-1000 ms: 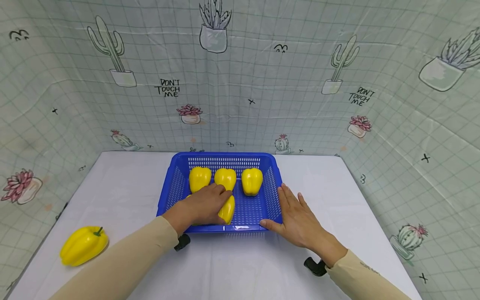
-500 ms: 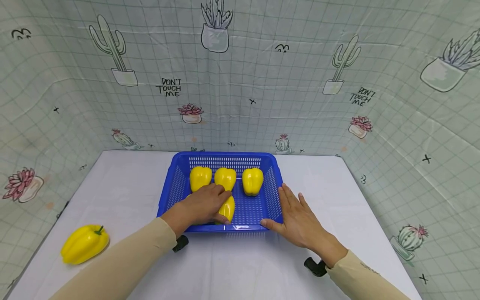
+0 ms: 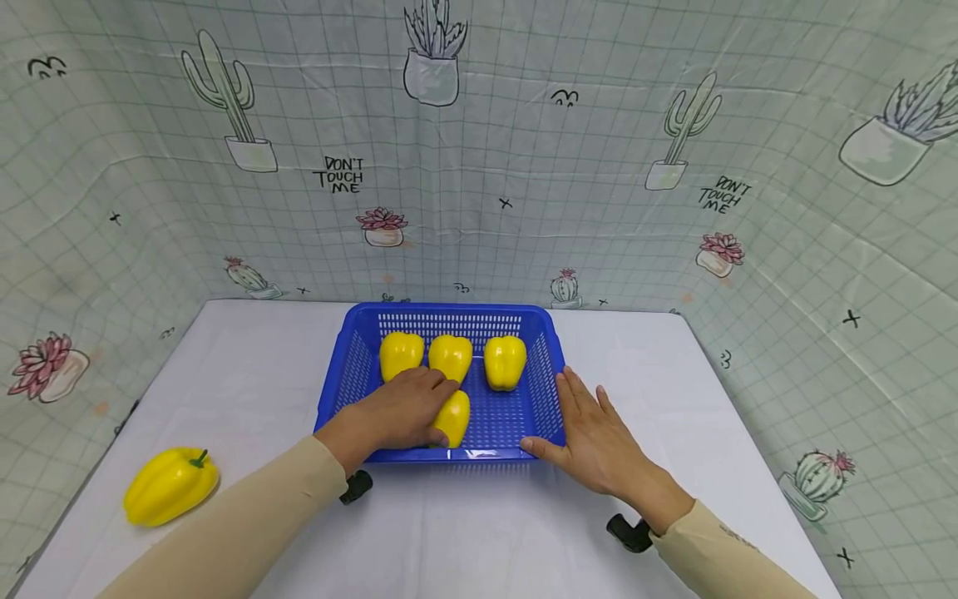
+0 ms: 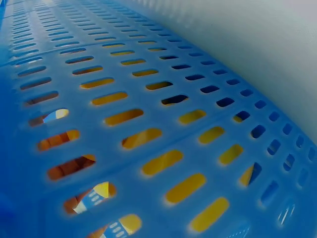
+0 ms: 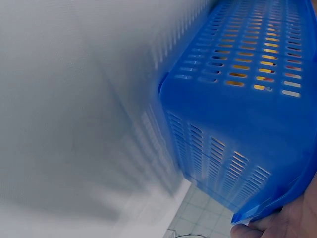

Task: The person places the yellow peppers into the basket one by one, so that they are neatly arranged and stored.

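A blue plastic basket with slotted walls stands on the table, holding several yellow bell peppers. My left hand reaches over its front rim, fingers and thumb around the left part of a front yellow bell pepper. Through the slots of the basket wall, yellow and parts of fingers show in the left wrist view. My right hand lies with straight fingers along the basket's right rim, its thumb on the front corner. In the right wrist view, its fingertips touch the rim at lower right.
Three bell peppers stand along the basket's back: left, middle and right. Another yellow pepper lies outside on the white table at the left. A cactus-print cloth surrounds the table.
My left fingers and thumb have drawn slightly left, uncovering more of the front bell pepper. My right hand and the basket stay in place.
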Action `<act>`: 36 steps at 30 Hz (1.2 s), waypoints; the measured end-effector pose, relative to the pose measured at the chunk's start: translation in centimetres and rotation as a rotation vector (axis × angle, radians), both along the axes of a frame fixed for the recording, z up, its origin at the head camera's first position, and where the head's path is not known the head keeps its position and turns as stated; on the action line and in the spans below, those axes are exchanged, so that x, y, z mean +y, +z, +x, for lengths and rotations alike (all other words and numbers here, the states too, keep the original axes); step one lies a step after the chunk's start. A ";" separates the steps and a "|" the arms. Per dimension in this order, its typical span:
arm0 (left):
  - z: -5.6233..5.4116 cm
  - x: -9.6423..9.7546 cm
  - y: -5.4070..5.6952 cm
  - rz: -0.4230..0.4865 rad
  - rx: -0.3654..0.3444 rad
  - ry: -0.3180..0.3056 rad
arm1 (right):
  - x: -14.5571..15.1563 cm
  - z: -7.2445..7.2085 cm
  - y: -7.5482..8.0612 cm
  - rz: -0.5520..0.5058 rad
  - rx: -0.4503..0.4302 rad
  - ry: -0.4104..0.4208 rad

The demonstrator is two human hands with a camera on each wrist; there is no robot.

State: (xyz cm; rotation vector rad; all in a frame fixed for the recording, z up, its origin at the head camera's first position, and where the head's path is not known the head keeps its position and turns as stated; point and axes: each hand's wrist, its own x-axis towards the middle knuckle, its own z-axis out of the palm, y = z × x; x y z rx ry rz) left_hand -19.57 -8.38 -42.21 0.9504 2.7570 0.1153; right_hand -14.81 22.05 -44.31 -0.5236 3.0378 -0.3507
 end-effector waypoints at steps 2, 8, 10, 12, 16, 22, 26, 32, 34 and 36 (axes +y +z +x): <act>0.0 -0.1 0.0 0.003 -0.005 0.004 | 0.0 0.0 0.0 -0.001 0.000 0.000; -0.1 -0.1 -0.1 0.014 -0.026 0.023 | -0.1 0.0 0.0 -0.003 -0.006 -0.004; 0.0 -0.1 0.0 0.015 -0.029 0.026 | 0.0 0.0 0.0 -0.003 -0.006 -0.004; 0.0 -0.2 0.0 0.018 -0.027 0.026 | 0.0 0.0 0.0 -0.003 -0.006 -0.002; 0.0 -0.2 0.1 0.010 0.002 0.013 | 0.0 0.0 0.0 -0.003 -0.004 0.000; -0.1 -0.4 -0.1 -0.014 0.097 -0.029 | 0.0 0.0 0.0 -0.001 -0.004 -0.001; -0.1 -0.4 -0.3 -0.033 0.149 -0.051 | 0.0 0.0 0.0 0.000 -0.004 0.001; 0.0 -0.4 -0.4 -0.036 0.208 -0.091 | -0.1 0.0 -0.1 0.003 -0.005 -0.002; -0.1 -0.4 -0.5 -0.033 0.230 -0.105 | -0.1 0.0 -0.1 0.002 -0.007 -0.003; -0.1 -0.4 -0.6 -0.030 0.247 -0.114 | -0.1 0.0 -0.1 0.001 -0.007 -0.002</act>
